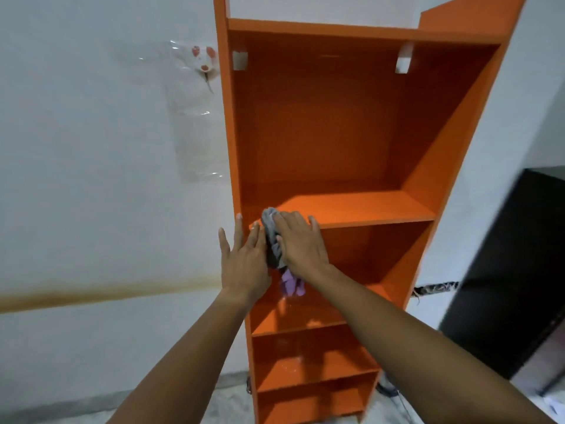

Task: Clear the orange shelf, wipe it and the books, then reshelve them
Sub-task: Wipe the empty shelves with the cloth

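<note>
Shelf: orange shelf (pixel 336 133), every compartment bare.
My right hand (pixel 301 243): flat, pressing grey-purple cloth (pixel 272 237) on the board's front edge.
My left hand (pixel 244 255): open, fingers spread against the left side panel.

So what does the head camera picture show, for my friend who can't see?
A person's right hand presses a crumpled grey and purple cloth onto a tall, empty orange wooden shelf, while the left hand rests flat on its left side panel beside a white wall.

One tall orange wooden shelf unit (pixel 351 133) stands here, with four open compartments in view below its top board. On it: two bare hands (pixel 244 258), one grey-and-purple cloth (pixel 273 240), two white plastic brackets (pixel 404 58). Left of it hangs one clear plastic bag (pixel 195 117), possibly more.
</note>
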`<action>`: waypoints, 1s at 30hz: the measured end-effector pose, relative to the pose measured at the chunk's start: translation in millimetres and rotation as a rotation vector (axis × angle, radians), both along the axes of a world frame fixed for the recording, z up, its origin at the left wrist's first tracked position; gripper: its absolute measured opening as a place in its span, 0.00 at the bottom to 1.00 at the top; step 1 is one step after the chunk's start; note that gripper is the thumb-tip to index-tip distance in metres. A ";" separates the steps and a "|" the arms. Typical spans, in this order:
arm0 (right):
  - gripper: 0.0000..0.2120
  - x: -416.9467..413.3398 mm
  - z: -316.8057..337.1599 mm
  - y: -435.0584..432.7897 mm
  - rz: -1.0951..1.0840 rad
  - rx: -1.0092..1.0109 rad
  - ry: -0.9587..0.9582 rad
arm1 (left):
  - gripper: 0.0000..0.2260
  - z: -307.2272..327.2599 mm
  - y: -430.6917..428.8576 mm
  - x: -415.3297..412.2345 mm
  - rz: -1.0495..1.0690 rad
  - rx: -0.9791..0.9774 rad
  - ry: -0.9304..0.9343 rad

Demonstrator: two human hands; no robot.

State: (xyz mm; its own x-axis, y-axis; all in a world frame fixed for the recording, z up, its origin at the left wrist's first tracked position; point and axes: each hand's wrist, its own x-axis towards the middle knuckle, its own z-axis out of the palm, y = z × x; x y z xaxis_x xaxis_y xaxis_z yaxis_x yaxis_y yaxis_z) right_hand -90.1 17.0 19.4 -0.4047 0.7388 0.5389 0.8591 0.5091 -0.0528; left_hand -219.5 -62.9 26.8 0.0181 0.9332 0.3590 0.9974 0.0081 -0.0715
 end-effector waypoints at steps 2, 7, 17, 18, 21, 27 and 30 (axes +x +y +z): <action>0.26 -11.0 -0.1 -2.2 -0.016 -0.002 -0.015 | 0.37 -3.7 1.1 -0.3 -0.023 0.049 -0.010; 0.23 -4.0 -2.0 4.5 0.018 0.063 -0.098 | 0.43 -12.4 -1.4 -8.5 0.022 0.071 -0.016; 0.21 130.8 3.0 43.4 -0.168 0.072 -0.206 | 0.44 3.9 22.1 80.5 0.095 0.019 -0.016; 0.21 144.6 3.6 45.7 -0.172 0.078 -0.212 | 0.44 4.3 26.2 89.8 0.080 0.018 -0.012; 0.20 182.8 4.7 53.7 -0.182 0.117 -0.222 | 0.42 3.5 37.6 114.4 0.036 0.024 -0.012; 0.19 244.3 -0.8 77.6 -0.192 0.162 -0.223 | 0.43 -8.5 55.6 159.3 0.058 0.029 -0.062; 0.17 277.0 -7.4 87.0 -0.224 0.220 -0.131 | 0.46 -20.4 58.4 175.2 0.110 0.059 -0.127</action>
State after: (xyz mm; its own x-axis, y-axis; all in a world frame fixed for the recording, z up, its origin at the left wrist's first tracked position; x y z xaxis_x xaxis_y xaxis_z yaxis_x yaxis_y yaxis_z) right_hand 186.9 104.0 12.1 -0.3222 0.6888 0.6494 0.9429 0.2943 0.1558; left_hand -44.3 -4.5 6.4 -0.1322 0.9043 0.4058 0.9912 0.1187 0.0585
